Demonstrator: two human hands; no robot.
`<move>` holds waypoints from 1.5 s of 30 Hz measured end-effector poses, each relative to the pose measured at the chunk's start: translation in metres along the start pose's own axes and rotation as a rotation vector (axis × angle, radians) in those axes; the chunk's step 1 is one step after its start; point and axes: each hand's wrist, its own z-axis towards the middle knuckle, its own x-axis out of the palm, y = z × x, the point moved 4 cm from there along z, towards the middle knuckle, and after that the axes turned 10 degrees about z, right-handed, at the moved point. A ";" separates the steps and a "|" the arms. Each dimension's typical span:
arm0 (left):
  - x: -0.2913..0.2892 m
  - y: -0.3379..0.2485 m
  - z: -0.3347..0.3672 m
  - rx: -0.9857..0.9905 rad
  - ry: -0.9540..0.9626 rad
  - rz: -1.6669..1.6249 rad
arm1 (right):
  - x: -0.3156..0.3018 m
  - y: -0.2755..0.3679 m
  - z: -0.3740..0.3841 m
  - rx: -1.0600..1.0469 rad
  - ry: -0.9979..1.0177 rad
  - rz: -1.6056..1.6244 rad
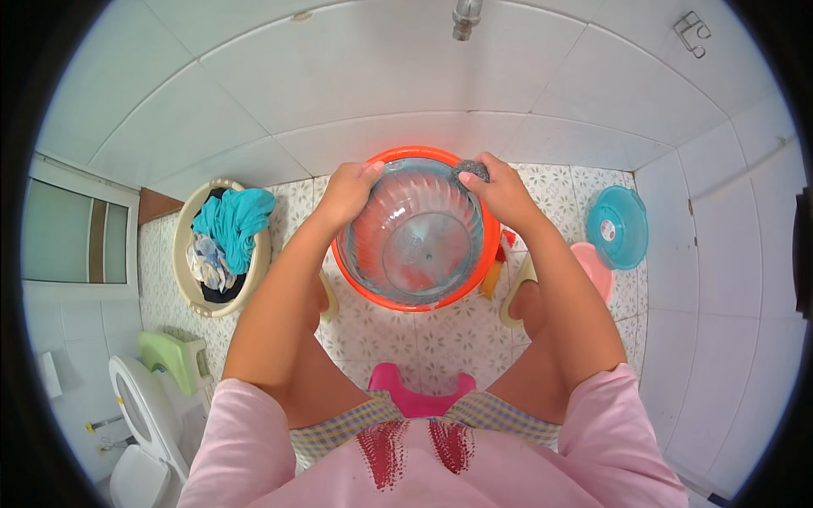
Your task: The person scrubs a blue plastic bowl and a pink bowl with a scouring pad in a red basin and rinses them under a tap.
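A clear, ribbed plastic basin (428, 233) sits in the mouth of an orange basin (415, 153) on the floor between my feet. My left hand (349, 193) grips the clear basin's left rim, thumb over the edge and fingers hidden below. At the upper right rim, my right hand (506, 188) is closed on a grey steel wool scrubber (471, 172), thumb on top. The scrubber rests against the rim. Whether my right fingers also hold the basin is hidden. What the orange basin contains is hard to make out through the clear one.
A beige laundry basket (179, 245) holds teal, white and dark clothes at left. Turquoise (627, 216) and pink (603, 271) basins stand at right. A red-and-yellow brush (493, 275) lies by the orange basin. Nearby are a pink stool (415, 398), green stool (169, 356) and toilet (152, 411).
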 end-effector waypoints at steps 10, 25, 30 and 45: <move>-0.014 -0.017 -0.017 0.152 -0.205 -0.007 | -0.002 0.029 0.004 -0.263 -0.211 -0.257; 0.009 -0.006 -0.015 0.117 -0.093 -0.025 | 0.026 0.048 0.008 -0.249 -0.054 -0.024; 0.011 -0.020 -0.022 0.225 -0.152 0.048 | 0.019 0.054 0.000 -0.369 -0.163 -0.030; 0.009 -0.019 -0.021 0.235 -0.160 0.035 | 0.020 0.059 0.004 -0.536 -0.181 -0.071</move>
